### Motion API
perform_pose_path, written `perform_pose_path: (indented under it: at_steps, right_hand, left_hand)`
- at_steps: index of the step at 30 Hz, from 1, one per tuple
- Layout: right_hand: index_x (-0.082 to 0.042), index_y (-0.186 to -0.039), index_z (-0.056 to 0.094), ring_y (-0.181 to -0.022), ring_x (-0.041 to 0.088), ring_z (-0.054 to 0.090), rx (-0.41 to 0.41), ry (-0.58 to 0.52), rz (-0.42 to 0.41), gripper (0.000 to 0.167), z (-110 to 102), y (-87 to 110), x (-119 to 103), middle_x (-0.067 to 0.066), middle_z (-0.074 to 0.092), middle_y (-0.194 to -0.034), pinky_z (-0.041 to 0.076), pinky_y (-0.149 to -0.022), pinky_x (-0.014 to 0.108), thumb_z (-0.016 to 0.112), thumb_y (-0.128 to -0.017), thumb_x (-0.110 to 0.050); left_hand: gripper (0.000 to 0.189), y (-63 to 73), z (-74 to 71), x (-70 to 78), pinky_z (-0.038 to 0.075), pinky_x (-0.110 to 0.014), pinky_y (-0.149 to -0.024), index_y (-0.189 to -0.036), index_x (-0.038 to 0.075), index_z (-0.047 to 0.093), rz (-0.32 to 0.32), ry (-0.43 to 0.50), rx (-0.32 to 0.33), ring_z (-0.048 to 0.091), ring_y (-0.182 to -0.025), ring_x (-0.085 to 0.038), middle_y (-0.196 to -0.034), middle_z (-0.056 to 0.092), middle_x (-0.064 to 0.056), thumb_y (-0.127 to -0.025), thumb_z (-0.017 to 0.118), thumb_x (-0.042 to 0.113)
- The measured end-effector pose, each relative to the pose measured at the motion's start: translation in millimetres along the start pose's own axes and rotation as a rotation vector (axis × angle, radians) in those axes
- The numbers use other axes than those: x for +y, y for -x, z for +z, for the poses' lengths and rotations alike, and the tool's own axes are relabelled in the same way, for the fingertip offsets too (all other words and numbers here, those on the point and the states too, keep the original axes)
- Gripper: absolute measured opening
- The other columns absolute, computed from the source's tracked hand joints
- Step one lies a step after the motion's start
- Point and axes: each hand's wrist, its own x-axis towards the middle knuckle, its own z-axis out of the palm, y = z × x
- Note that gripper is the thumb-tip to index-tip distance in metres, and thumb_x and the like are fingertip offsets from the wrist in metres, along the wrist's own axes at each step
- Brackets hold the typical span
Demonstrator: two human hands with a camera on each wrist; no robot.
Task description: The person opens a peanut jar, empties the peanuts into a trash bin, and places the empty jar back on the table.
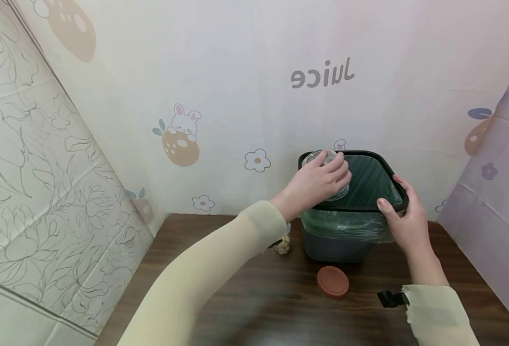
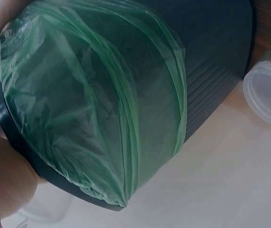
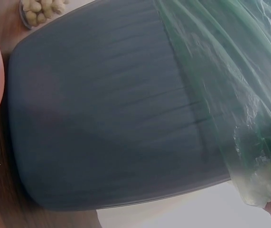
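Note:
My left hand (image 1: 319,179) holds a clear round container (image 1: 341,193) over the mouth of a dark trash bin (image 1: 336,247). The container looks tipped, and its contents cannot be made out. A thin green trash bag (image 1: 373,175) lines the bin and folds down over its black rim. At the bin's right corner my right hand (image 1: 410,221) grips the rim, thumb in front and fingers behind. In the left wrist view the left hand (image 2: 4,178) sits beside the rim, part of the clear container (image 2: 50,202) below it.
A round orange-red lid (image 1: 333,281) lies on the brown wooden table (image 1: 271,298) in front of the bin. Left of the bin stands a clear jar (image 2: 268,92) with pale lumpy pieces (image 1: 282,245) in it. A printed curtain (image 1: 237,96) hangs close behind.

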Motion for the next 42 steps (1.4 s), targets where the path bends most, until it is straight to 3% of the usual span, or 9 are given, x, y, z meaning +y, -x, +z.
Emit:
perform_pose_path:
  at_steps: [7, 13, 20, 30, 35, 42]
  right_hand:
    - [-0.029, -0.172, 0.036, -0.144, 0.045, 0.042, 0.018, 0.0, 0.011, 0.074, 3, -0.8, 0, 0.015, 0.039, -0.173, 0.03, -0.12, 0.068, 0.065, -0.104, -0.036]
    - [-0.029, -0.172, 0.035, -0.146, 0.048, 0.04, 0.01, -0.009, 0.017, 0.075, 2, -2.1, -1, 0.017, 0.037, -0.173, 0.028, -0.12, 0.076, 0.065, -0.104, -0.038]
    - [-0.032, -0.172, 0.034, -0.157, 0.048, 0.032, 0.0, -0.028, 0.022, 0.074, 2, -1.1, 0, 0.012, 0.031, -0.177, 0.023, -0.122, 0.076, 0.064, -0.105, -0.037]
    - [-0.032, -0.172, 0.035, -0.155, 0.047, 0.035, 0.002, -0.028, 0.018, 0.074, 2, -0.5, 1, 0.013, 0.034, -0.176, 0.024, -0.123, 0.074, 0.065, -0.104, -0.036]
    - [-0.031, -0.172, 0.035, -0.155, 0.048, 0.034, 0.006, -0.026, 0.016, 0.074, 2, -0.7, 0, 0.013, 0.034, -0.176, 0.024, -0.123, 0.075, 0.065, -0.104, -0.037]
    - [-0.031, -0.172, 0.034, -0.156, 0.05, 0.032, -0.004, -0.032, 0.014, 0.074, 1, -0.4, 1, 0.014, 0.031, -0.176, 0.022, -0.121, 0.078, 0.063, -0.104, -0.038]
  left_hand:
    - [0.05, 1.6, 2.7, -0.4, 0.034, -0.046, -0.128, -0.162, 0.022, 0.048, -0.025, -0.008, 0.029, 0.039, -0.156, -0.024, -0.164, 0.049, -0.004, -0.115, 0.046, 0.005]
    - [0.051, 1.8, 2.0, 1.0, 0.035, -0.047, -0.127, -0.163, 0.021, 0.047, -0.051, -0.036, -0.001, 0.038, -0.157, -0.026, -0.165, 0.049, -0.005, -0.113, 0.051, 0.006]
    - [0.052, 4.1, 1.7, 0.8, 0.034, -0.047, -0.128, -0.163, 0.023, 0.046, -0.056, -0.026, 0.034, 0.035, -0.16, -0.025, -0.167, 0.046, -0.004, -0.115, 0.047, 0.003]
    - [0.052, 6.3, 5.1, 0.0, 0.036, -0.048, -0.127, -0.161, 0.021, 0.049, -0.071, 0.017, 0.092, 0.037, -0.159, -0.027, -0.164, 0.049, -0.005, -0.115, 0.04, 0.0]
    - [0.048, 10.0, 8.6, 1.0, 0.039, -0.049, -0.125, -0.157, 0.017, 0.052, -0.148, 0.07, 0.161, 0.042, -0.155, -0.028, -0.16, 0.052, -0.009, -0.114, 0.039, 0.0]
    - [0.048, 17.0, 15.6, 4.4, 0.04, -0.05, -0.125, -0.157, 0.016, 0.054, -0.341, 0.204, 0.261, 0.045, -0.152, -0.03, -0.158, 0.055, -0.009, -0.111, 0.049, 0.001]
